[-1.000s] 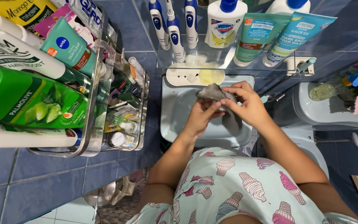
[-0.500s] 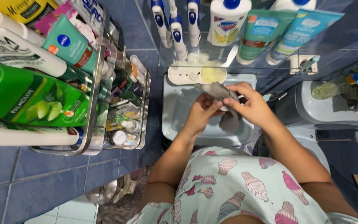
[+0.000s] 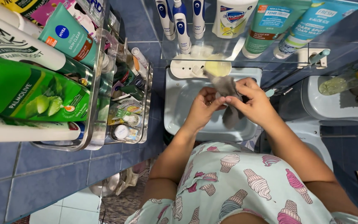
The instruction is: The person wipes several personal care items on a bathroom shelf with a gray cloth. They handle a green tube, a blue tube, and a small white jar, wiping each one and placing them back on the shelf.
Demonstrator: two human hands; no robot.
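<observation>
Centrally in the frame, both hands pinch a grey cloth (image 3: 228,93) over the pale blue sink (image 3: 179,108): left hand (image 3: 201,108) grips its lower edge, right hand (image 3: 255,103) its side, keeping drips inside.

The grey cloth (image 3: 228,93) near the middle of the frame looks soft, matt and a bit fuzzy. The sink (image 3: 179,103) under it is smooth and shiny, pale blue. The wall tiles (image 3: 63,182) at the lower left are glossy blue. The rack (image 3: 98,103) on the left is shiny metal. The green bottle (image 3: 30,93) in it is smooth plastic. The shirt (image 3: 237,186) at the bottom is thin matt cloth.
</observation>
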